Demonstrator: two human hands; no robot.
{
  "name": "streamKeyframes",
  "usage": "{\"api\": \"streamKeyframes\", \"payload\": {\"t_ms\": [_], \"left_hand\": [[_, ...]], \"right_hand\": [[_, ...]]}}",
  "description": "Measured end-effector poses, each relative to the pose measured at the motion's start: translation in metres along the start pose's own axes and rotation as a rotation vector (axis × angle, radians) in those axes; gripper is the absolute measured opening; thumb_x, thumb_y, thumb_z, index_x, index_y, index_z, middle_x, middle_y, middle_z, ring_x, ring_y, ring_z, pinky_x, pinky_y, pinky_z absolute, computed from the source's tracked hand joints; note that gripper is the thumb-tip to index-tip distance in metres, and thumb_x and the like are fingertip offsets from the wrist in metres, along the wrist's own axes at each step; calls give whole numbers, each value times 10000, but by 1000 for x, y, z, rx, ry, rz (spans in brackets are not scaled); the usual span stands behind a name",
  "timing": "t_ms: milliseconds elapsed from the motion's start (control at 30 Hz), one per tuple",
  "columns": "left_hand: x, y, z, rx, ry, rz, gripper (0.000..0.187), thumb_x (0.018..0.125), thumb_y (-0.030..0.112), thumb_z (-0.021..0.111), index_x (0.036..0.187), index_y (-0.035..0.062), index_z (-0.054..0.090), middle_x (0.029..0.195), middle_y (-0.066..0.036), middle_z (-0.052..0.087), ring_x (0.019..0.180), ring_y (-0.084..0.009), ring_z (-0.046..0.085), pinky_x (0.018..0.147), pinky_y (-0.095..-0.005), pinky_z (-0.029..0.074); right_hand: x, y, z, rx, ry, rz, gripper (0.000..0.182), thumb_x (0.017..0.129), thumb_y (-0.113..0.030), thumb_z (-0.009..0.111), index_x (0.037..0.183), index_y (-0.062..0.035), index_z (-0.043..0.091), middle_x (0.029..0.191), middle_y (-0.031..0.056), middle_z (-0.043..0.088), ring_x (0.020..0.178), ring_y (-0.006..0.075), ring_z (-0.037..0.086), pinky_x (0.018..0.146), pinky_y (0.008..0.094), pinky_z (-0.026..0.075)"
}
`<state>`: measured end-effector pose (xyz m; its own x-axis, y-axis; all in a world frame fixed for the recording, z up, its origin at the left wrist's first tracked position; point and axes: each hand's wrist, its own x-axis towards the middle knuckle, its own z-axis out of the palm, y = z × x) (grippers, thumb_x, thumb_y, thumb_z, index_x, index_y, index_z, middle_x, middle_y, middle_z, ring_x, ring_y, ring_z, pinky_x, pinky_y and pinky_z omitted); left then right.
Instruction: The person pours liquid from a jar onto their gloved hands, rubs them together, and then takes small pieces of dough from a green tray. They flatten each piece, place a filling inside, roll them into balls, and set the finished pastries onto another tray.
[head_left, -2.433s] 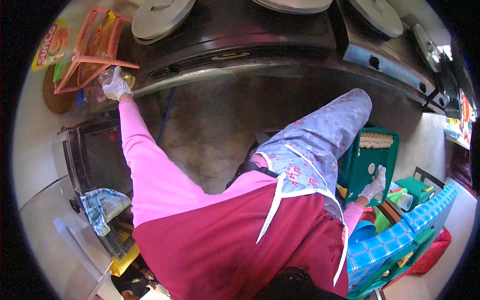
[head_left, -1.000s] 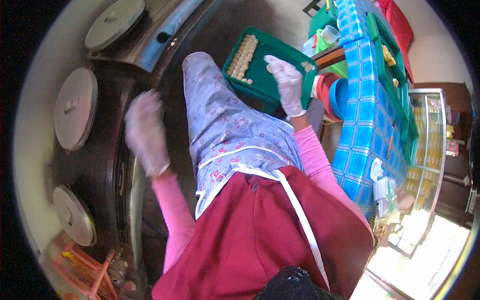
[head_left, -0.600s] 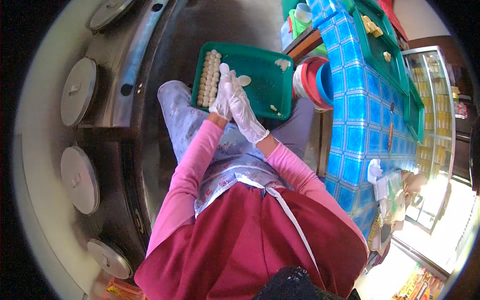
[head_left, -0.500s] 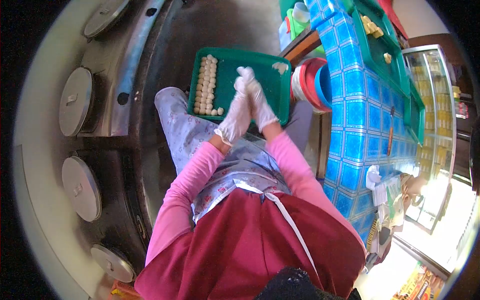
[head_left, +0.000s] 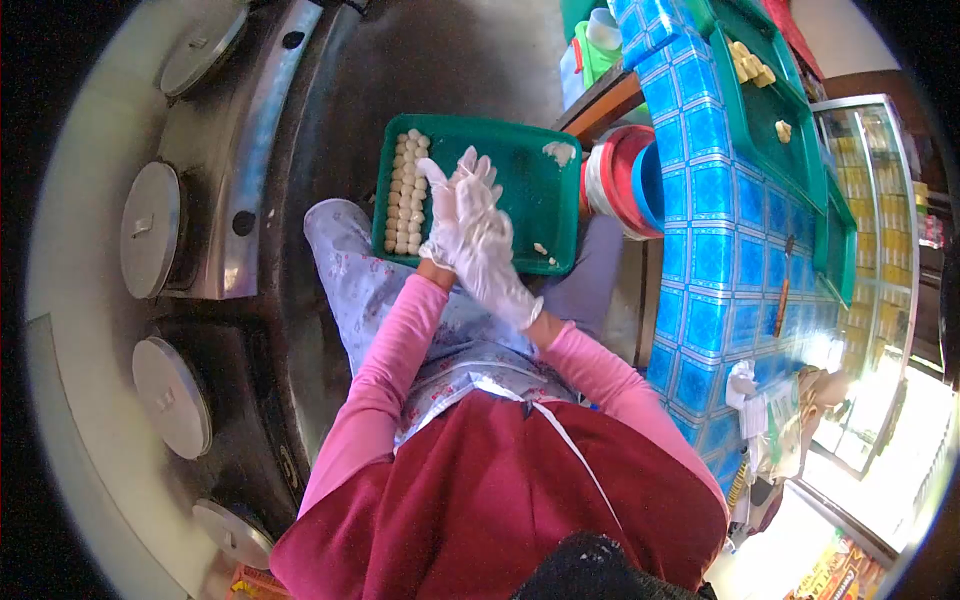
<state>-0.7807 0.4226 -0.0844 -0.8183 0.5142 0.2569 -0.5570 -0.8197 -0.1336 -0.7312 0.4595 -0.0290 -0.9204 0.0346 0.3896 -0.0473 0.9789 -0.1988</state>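
My left hand (head_left: 445, 215) and my right hand (head_left: 487, 240), both in whitish gloves, are pressed palm to palm over a green tray (head_left: 566, 215) on my lap. The right lies across the left palm, whose fingers stretch out toward the top. Whatever may be between the palms is hidden. Small round dough balls (head_left: 407, 195) stand in tight rows along the tray's left side. A flat dough scrap (head_left: 559, 153) sticks near the tray's upper right corner, and small crumbs (head_left: 541, 248) lie near its lower right.
To the right, a table with a blue checked cloth (head_left: 700, 200) bears green trays with dough pieces (head_left: 750, 65). Red and blue basins (head_left: 650, 185) stand beside my tray. Round metal lids (head_left: 150, 230) line the left side. A glass cabinet (head_left: 870, 240) is at the far right.
My hands have turned against each other, the right sliding down and across the left. The crumbs at the tray's lower right now show. The view has shifted slightly.
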Motion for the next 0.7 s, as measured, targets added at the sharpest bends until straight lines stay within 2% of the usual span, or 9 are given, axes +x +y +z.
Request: {"api": "streamKeyframes", "payload": {"t_ms": [67,133,167,267,367,433,533,567,700], "left_hand": [[4,-34,55,440,682,145,850,866,818,348,1433,195,463,1236,15,609,1132,-161,568,998,-365,457],[6,-52,84,529,677,175,803,869,812,356,1313,165,525,1157,-19,596,1024,-191,597,906,-363,513],[6,-47,83,512,578,132,820,868,812,355,1322,150,520,1154,-41,590,1006,-205,598,889,-375,526],[-5,16,69,474,898,192,823,928,756,342,1417,113,498,1390,-117,535,1245,-307,523,1039,-444,435],[-26,55,16,2463,666,413,533,986,467,511,1342,73,563,1315,-190,586,1247,-392,518,1046,-433,423],[-36,35,24,3504,136,-415,605,919,373,593,1369,-24,513,1483,-229,435,1365,-400,416,1086,-514,369],[-58,1,20,3115,-9,-251,705,944,418,539,1490,6,365,1570,-168,333,1424,-388,337,1103,-620,296],[-61,2,9,3138,22,-250,706,947,429,539,1494,19,363,1569,-161,338,1418,-391,343,1089,-624,312],[-63,6,4,3108,127,-286,683,966,441,526,1506,60,353,1560,-141,360,1418,-429,328,1073,-662,316]], "right_hand": [[8,62,33,406,-164,-93,466,1040,-268,455,1416,7,449,1473,171,476,1285,334,527,1065,397,431],[38,62,34,829,-101,134,448,1015,-317,484,1297,26,544,1316,254,555,1227,399,536,1039,414,436],[38,55,25,840,-98,100,438,1006,-322,499,1262,25,574,1258,272,584,1190,407,555,1018,415,448],[7,38,-12,676,-205,-204,370,946,-278,566,1180,2,627,1119,253,648,1047,372,627,920,417,494],[-22,84,3,541,-616,-439,299,820,-176,645,1080,-28,653,1038,174,680,914,306,666,806,438,513],[-15,95,27,393,-501,116,302,801,-134,617,1088,-49,655,1105,156,665,1055,317,625,859,470,477],[-2,94,43,25,-388,-118,392,794,-128,618,1175,-41,641,1246,95,636,1147,322,581,873,455,478],[-6,93,43,43,-244,-281,457,819,-116,589,1270,-41,602,1384,104,556,1235,388,518,950,539,421],[-10,104,43,-119,-398,-404,596,810,-100,582,1402,-81,524,1527,108,423,1333,439,428,1050,624,305]]}}
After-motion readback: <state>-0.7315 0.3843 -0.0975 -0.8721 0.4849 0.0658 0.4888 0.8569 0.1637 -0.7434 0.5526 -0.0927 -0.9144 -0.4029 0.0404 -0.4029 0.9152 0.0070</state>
